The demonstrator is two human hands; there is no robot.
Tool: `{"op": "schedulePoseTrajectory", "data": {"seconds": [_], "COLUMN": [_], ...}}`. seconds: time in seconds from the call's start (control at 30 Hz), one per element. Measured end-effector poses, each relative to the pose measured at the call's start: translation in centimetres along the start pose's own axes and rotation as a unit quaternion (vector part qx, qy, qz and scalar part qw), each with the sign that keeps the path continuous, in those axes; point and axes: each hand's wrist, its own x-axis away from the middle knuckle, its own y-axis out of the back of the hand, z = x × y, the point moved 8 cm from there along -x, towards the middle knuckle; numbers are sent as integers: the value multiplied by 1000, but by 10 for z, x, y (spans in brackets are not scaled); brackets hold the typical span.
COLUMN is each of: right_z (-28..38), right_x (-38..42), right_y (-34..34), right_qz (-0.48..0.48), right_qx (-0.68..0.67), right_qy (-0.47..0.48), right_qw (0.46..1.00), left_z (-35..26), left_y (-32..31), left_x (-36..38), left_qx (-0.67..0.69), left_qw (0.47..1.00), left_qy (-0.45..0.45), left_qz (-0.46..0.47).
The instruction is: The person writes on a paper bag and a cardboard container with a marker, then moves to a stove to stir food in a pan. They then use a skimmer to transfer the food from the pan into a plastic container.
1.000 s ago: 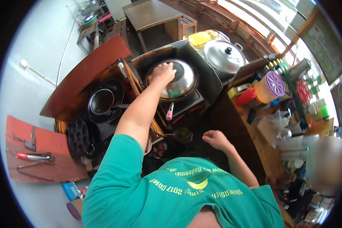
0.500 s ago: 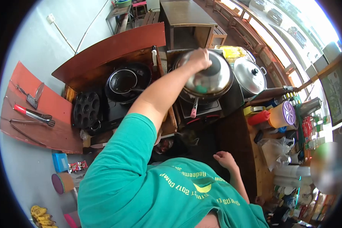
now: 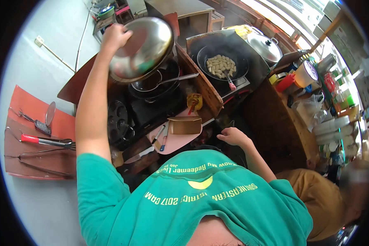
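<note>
My left hand (image 3: 116, 37) is closed on the knob of a large shiny metal lid (image 3: 148, 47), raised and tilted over the left stove. Beneath the lid sit a dark wok (image 3: 174, 88) and a small frying pan (image 3: 148, 83). Pale oblong pieces of food (image 3: 220, 65) lie in the uncovered wok (image 3: 203, 58) on the right stove, with steam above. A utensil with a pink handle (image 3: 231, 85) leans in that wok. My right hand (image 3: 233, 136) hangs before my body, holding nothing, its fingers loosely apart.
A wooden divider (image 3: 203, 84) separates the stoves. Knives (image 3: 141, 155) and a brown box (image 3: 185, 126) lie near a pink board (image 3: 174, 143). A lidded pot (image 3: 264, 47) stands behind right. A person in brown (image 3: 311, 197) is close at my right.
My left hand has lifted the lid off the right wok and carried it left, exposing the food. My right hand stays low. A person in brown has come into view at right.
</note>
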Motion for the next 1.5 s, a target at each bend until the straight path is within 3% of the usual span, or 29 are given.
{"op": "schedulePoseTrajectory", "data": {"seconds": [0.03, 0.07, 0.17, 0.37, 0.43, 0.5, 0.57, 0.67, 0.77, 0.83, 1.13, 1.2, 1.23, 1.27, 1.33, 1.37, 1.43, 1.5], "right_z": [17, 39, 88, 182, 214, 232, 237, 234, 219, 224, 242, 235, 237, 231, 223, 218, 236, 238], "right_x": [-2, -2, -14, -65, -79, -105, -133, -186, -231, -224, -211, -212, -212, -212, -202, -199, -189, -189], "right_y": [-14, -22, -42, 16, 46, 65, 70, 70, 68, 69, 81, 64, 63, 47, 15, 13, -12, -21], "right_qz": [20, 34, 46, -180, -314, -355, -345, -429, -262, -178, -177, -17, -23, 69, 240, 235, 267, 238], "right_qx": [6, 25, 43, 51, 103, 153, 198, 409, 457, 458, 408, 314, 307, 185, -74, -76, -327, -376], "right_qy": [6, 28, 74, 140, 225, 251, 243, 196, 71, 50, 64, 39, 27, -33, -137, -139, -92, -59], "right_qw": [1000, 999, 995, 972, 917, 887, 885, 781, 847, 870, 893, 948, 951, 980, 958, 959, 902, 894], "left_z": [24, 46, 107, 166, 184, 186, 185, 188, 207, 220, 216, 209, 207, 208, 197, 193, 184, 173], "left_y": [9, 9, 12, -10, -31, -40, -42, -41, -50, -56, -50, -46, -46, -48, -42, -35, -29, -16], "left_x": [24, 45, 115, 241, 274, 299, 317, 337, 354, 363, 364, 363, 363, 364, 362, 362, 363, 361], "left_qx": [1, -43, -94, -141, -130, -133, -118, -95, -101, -108, -102, -103, -101, -101, -107, -117, -121, -141], "left_qw": [999, 992, 976, 929, 921, 915, 906, 908, 899, 892, 895, 897, 901, 895, 901, 901, 895, 903], "left_qy": [36, 79, 145, 262, 290, 315, 342, 366, 393, 409, 403, 400, 393, 401, 389, 392, 403, 390], "left_qz": [9, 87, 130, 222, 225, 212, 218, 182, 165, 159, 160, 160, 153, 169, 158, 145, 147, 110]}}
